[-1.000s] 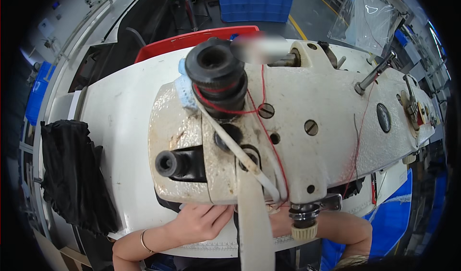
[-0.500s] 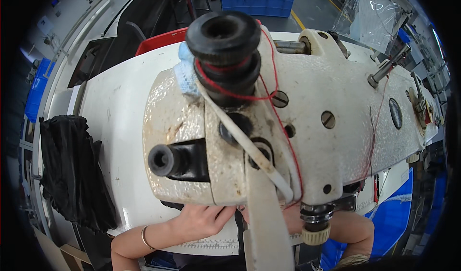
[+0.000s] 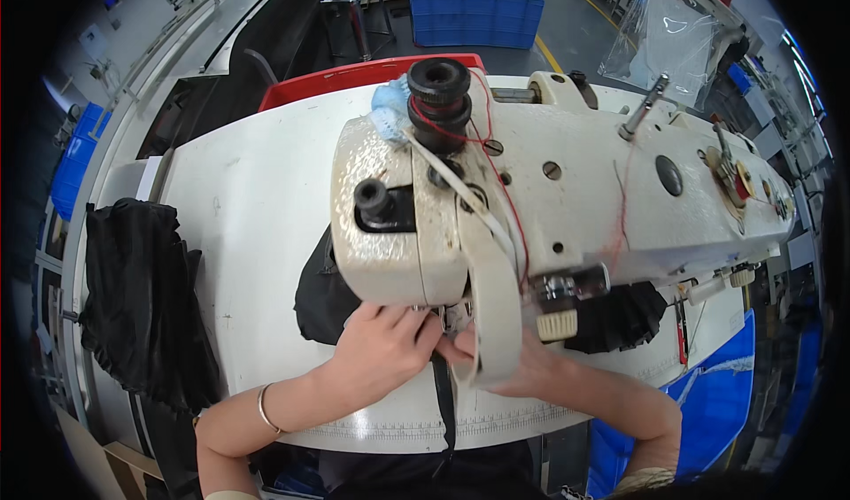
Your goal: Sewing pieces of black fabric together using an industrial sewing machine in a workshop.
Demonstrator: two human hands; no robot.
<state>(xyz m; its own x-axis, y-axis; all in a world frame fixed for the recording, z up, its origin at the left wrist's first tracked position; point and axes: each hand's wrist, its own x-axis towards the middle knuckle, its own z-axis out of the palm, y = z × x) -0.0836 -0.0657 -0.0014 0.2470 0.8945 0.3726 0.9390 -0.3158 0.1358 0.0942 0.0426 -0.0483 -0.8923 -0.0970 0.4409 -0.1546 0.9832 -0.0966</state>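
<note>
A white sewing machine (image 3: 584, 217), threaded with red thread, stands over black fabric (image 3: 314, 301) and a narrow black strip (image 3: 445, 411) hanging toward me over the table's front edge. My left hand (image 3: 390, 345) is curled closed on the fabric just left of the needle area, its fingertips partly hidden under the machine head. My right hand (image 3: 522, 363) is partly behind the pale curved bar at the front, with closed fingers at the black strip. More gathered black fabric (image 3: 611, 318) lies under the machine arm at the right.
A black fabric pile (image 3: 146, 296) lies on the white table (image 3: 252, 190) at left. Behind the table are a red bin (image 3: 336, 84) and a blue crate (image 3: 474, 17). A blue tray (image 3: 717, 385) is at right front, near a small red-handled tool (image 3: 682, 341).
The view has pulled back and shifted, so the machine appears smaller and both hands show more below it, with more black fabric visible. My hands remain at the needle area.
</note>
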